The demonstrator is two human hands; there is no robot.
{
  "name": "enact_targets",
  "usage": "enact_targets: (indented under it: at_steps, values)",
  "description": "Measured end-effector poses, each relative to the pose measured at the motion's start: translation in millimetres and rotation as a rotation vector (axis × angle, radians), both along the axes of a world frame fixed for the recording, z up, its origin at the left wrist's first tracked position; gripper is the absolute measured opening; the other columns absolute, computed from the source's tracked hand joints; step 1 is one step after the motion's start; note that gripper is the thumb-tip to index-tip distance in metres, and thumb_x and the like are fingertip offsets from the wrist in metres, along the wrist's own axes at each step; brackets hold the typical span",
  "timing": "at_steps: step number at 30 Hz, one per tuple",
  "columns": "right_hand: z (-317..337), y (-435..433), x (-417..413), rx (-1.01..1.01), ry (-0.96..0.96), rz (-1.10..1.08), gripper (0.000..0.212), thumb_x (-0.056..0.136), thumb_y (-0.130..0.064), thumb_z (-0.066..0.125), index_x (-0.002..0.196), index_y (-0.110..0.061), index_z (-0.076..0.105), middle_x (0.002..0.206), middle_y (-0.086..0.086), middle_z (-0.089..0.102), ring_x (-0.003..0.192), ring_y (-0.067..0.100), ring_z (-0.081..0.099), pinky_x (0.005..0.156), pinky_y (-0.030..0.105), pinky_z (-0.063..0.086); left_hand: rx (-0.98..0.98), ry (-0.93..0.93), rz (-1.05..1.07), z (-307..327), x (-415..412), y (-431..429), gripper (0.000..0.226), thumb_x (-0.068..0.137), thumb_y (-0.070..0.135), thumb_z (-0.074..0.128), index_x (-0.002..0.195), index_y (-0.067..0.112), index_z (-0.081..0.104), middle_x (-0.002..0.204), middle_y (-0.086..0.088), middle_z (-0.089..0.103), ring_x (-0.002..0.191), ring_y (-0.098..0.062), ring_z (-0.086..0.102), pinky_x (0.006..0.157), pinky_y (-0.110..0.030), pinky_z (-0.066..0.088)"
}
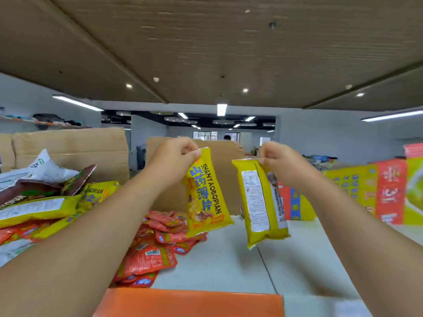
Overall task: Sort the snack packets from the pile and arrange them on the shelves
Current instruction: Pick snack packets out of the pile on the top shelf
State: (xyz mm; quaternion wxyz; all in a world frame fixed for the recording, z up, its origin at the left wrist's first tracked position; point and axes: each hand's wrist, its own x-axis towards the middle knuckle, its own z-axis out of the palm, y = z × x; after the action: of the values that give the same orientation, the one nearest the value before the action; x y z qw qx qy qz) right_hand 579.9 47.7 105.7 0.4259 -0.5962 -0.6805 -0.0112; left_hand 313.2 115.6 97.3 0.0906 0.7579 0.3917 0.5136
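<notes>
Yellow front-facing packet (207, 193) hangs below the left hand (176, 154), pinched at its top edge; the back-facing packet (261, 202) dangles likewise from the raised right hand (278, 157).

A brown slatted ceiling (206, 42) is spreading overhead, where long white strip lights (221, 109) and small round spotlights (245, 90) are glowing. Tall brown cardboard panels (68, 152) are standing behind a pale grey tabletop (217, 266), before pale grey walls (320, 138).
</notes>
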Motion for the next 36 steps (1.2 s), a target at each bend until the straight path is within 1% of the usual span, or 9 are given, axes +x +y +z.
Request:
enact_targets:
  at_steps: [6,9,14,16,22,25,28,33,36]
  values:
    - [-30.2,0.6,63.4,-0.068,0.253,0.04,0.027,0.101,-0.013,0.054,0.077,-0.024,0.051,0.068,0.0,0.052,0.062,0.018,0.047,0.053,0.027,0.039,-0.344,0.175,-0.165,-42.3,75.4,18.0,0.015,0.099,0.019,0.065,0.084,0.023,0.065,0.09,-0.001,0.067,0.083,-0.019,0.06,0.072,-0.028,0.046]
    - [-51.6,8.0,81.5,-0.188,0.381,0.103,0.027,0.103,-0.01,0.051,0.079,-0.022,0.05,0.067,0.0,0.049,0.063,0.018,0.045,0.054,0.027,0.041,-0.468,0.43,-0.097,-63.2,105.0,18.5,0.027,0.1,0.038,0.062,0.121,0.022,0.064,0.12,-0.002,0.065,0.102,-0.022,0.061,0.088,-0.03,0.048]
    - [-75.0,27.5,99.0,-0.316,-0.068,-0.18,0.004,0.099,-0.034,0.06,0.104,-0.034,0.059,0.095,0.0,0.059,0.07,0.017,0.052,0.058,0.027,0.037,-0.493,0.895,-0.048,-98.2,141.4,1.7,0.07,0.097,0.068,0.046,0.155,0.03,0.038,0.16,-0.001,0.039,0.142,-0.025,0.042,0.113,-0.034,0.035]
    - [-70.9,25.2,86.9,-0.411,-0.225,-0.162,0.026,0.096,-0.045,0.061,0.117,-0.03,0.062,0.109,-0.002,0.059,0.083,0.016,0.055,0.061,0.027,0.04,-0.502,0.977,-0.003,-104.5,147.4,0.9,0.077,0.097,0.07,0.042,0.161,0.031,0.022,0.167,0.0,0.025,0.149,-0.026,0.03,0.117,-0.035,0.03]
    - [-78.2,17.7,29.5,-0.757,-0.79,-0.043,0.063,0.098,-0.065,0.041,0.143,-0.022,0.053,0.15,0.002,0.048,0.129,0.025,0.049,0.098,0.035,0.044,-0.562,0.9,-0.024,-103.6,138.0,3.0,0.071,0.101,0.056,0.043,0.162,0.035,0.012,0.169,0.001,0.017,0.152,-0.023,0.024,0.119,-0.032,0.025]
    - [-82.2,14.9,26.8,-0.751,-0.84,-0.041,0.057,0.1,-0.058,0.043,0.137,-0.018,0.059,0.143,0.003,0.052,0.124,0.025,0.051,0.091,0.032,0.04,-0.572,0.843,-0.011,-102.2,134.2,2.6,0.067,0.099,0.051,0.047,0.159,0.042,0.019,0.166,0.003,0.027,0.147,-0.023,0.033,0.116,-0.033,0.03]
    - [-77.8,11.0,41.9,-0.709,-0.615,0.001,0.033,0.098,-0.036,0.054,0.114,-0.011,0.068,0.1,0.008,0.06,0.087,0.023,0.054,0.066,0.03,0.046,-0.582,0.806,-0.008,-102.4,132.8,-0.9,0.063,0.098,0.05,0.05,0.156,0.045,0.027,0.159,0.003,0.04,0.139,-0.023,0.042,0.112,-0.033,0.035]
    - [-80.5,14.5,77.6,-0.566,0.552,0.268,0.022,0.09,0.001,0.055,0.074,-0.014,0.06,0.07,0.006,0.052,0.055,0.013,0.054,0.05,0.021,0.046,-0.565,0.777,-0.018,-103.8,127.9,0.6,0.063,0.098,0.051,0.052,0.157,0.045,0.028,0.156,0.005,0.043,0.136,-0.021,0.046,0.102,-0.027,0.036]
    - [-89.1,17.8,91.9,-0.634,0.293,0.07,0.017,0.09,0.003,0.051,0.083,-0.01,0.058,0.08,0.013,0.057,0.062,0.02,0.063,0.059,0.033,0.054,-0.554,0.791,-0.02,-103.2,127.2,3.7,0.065,0.098,0.051,0.053,0.157,0.044,0.028,0.156,0.004,0.044,0.136,-0.022,0.046,0.099,-0.027,0.037]
